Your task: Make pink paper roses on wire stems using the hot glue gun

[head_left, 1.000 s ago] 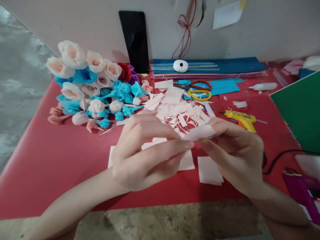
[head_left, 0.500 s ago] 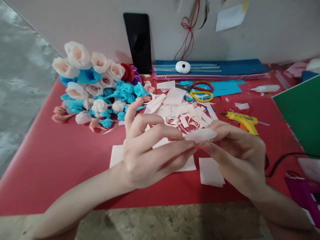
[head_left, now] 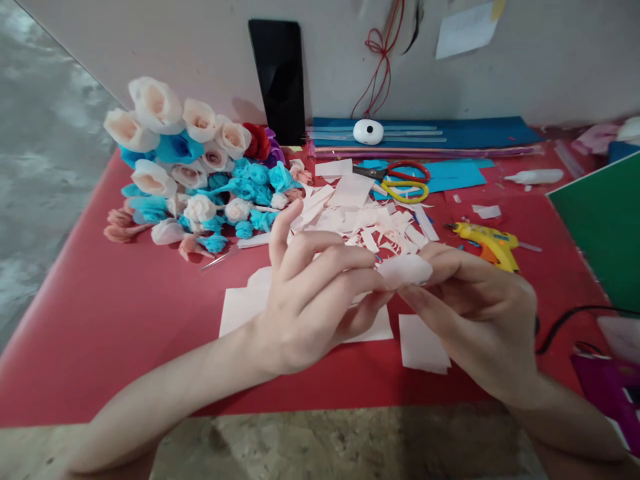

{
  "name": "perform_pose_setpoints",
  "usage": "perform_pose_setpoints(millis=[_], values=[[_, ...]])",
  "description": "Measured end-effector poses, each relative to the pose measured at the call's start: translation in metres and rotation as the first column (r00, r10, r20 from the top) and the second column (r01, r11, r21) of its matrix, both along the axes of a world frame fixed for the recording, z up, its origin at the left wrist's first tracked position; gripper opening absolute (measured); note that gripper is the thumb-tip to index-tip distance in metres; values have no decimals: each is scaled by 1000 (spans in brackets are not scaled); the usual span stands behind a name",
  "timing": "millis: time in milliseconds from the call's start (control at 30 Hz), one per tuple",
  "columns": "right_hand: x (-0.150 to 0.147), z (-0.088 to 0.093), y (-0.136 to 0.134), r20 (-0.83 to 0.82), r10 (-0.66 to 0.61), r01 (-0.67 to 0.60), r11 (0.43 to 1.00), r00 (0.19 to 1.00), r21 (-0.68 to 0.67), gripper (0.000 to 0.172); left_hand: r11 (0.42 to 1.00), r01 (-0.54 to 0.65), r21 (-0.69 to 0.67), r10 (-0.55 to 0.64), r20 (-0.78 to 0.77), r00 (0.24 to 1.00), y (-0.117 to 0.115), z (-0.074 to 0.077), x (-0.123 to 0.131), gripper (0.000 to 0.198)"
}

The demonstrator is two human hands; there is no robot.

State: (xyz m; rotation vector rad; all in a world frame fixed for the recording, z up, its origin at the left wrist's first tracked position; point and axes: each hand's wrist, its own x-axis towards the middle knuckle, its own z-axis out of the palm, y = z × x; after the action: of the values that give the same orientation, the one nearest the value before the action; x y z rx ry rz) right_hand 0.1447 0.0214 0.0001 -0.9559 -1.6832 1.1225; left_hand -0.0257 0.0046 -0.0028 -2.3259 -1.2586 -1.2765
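Observation:
A small pale paper petal point(head_left: 406, 270) is held up above the table between my two hands. My left hand point(head_left: 320, 293) pinches its left end, fingertips together, with the little-side fingers bent and the index raised. On the petal's right end, the thumb and fingers of my right hand point(head_left: 477, 313) are closed. Under my left hand lie white paper sheets point(head_left: 243, 310), partly covered by it. A small stack of pale paper squares point(head_left: 423, 347) rests below my right hand. Pale paper scraps point(head_left: 350, 213) are heaped just beyond my hands.
Paper flowers point(head_left: 157, 107) in white, blue and red cluster at the left. Scissors point(head_left: 400, 180) lie behind the scraps, and a yellow glue gun point(head_left: 490, 243) sits at right. A black phone point(head_left: 280, 80) leans on the wall. A green board point(head_left: 605, 233) stands at the right edge.
My left hand has shifted right and turned slightly, its fingers closer to my right hand. More of the petal's face shows now. The camera view has moved a little.

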Motion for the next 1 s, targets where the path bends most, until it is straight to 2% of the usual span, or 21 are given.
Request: perform_pose_setpoints(millis=[200, 367, 600, 767, 1000], values=[[1, 1, -2, 41, -26, 26, 999, 999, -23, 16, 998, 11, -68, -8, 41, 999, -3, -2, 3, 6], [3, 0, -3, 44, -14, 14, 1000, 999, -13, 15, 994, 47, -103, -41, 63, 997, -4, 0, 1, 6], [5, 1, 1, 29, -27, 29, 996, 999, -79, 14, 989, 33, -143, -15, 123, 992, -3, 6, -4, 7], [4, 0, 1, -5, -18, 17, 997, 1000, -78, 14, 985, 39, -166, -24, 91, 996, -3, 7, -3, 6], [2, 0, -1, -31, 14, -17, 997, 999, -81, 14, 993, 19, -113, -16, 23, 1000, -3, 6, -1, 3]])
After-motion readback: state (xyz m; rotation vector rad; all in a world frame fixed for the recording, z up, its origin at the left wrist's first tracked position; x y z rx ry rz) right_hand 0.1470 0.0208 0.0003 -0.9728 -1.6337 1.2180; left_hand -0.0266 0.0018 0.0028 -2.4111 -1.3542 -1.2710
